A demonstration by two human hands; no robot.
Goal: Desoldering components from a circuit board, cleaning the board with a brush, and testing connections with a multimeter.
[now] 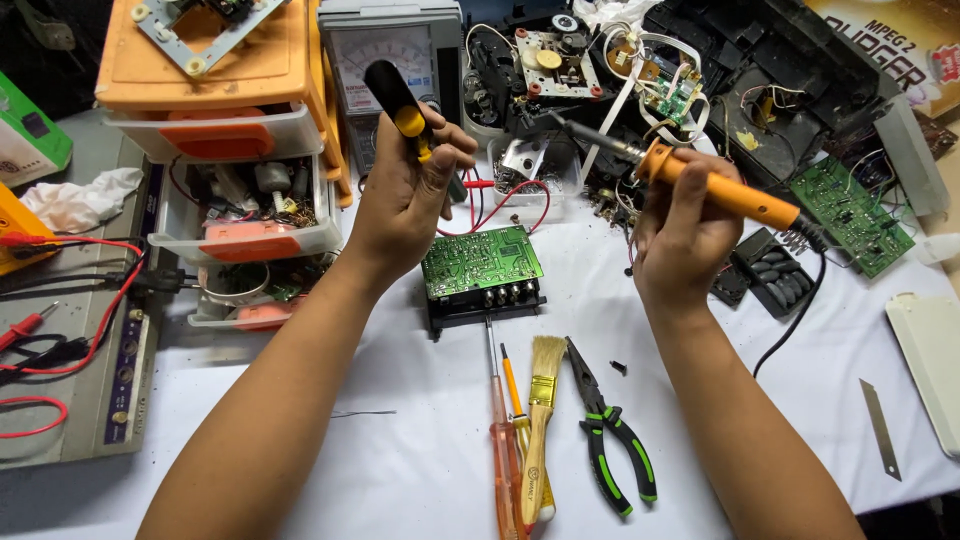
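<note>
The orange-handled soldering iron is gripped in the right hand, clenched round the handle with the metal tip aimed up-left over the clutter. A black-and-yellow tool, probably a desoldering pump, is clasped in the left hand. The green circuit board sits on the white table cover between the hands. The iron looks light and rigid and is best held on the insulated handle only. The board looks fragile and is best lifted by its edges.

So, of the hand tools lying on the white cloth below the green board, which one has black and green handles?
The pliers, rightmost in that row. The screwdrivers have clear orange handles, and the brush has a pale wooden one.
</note>
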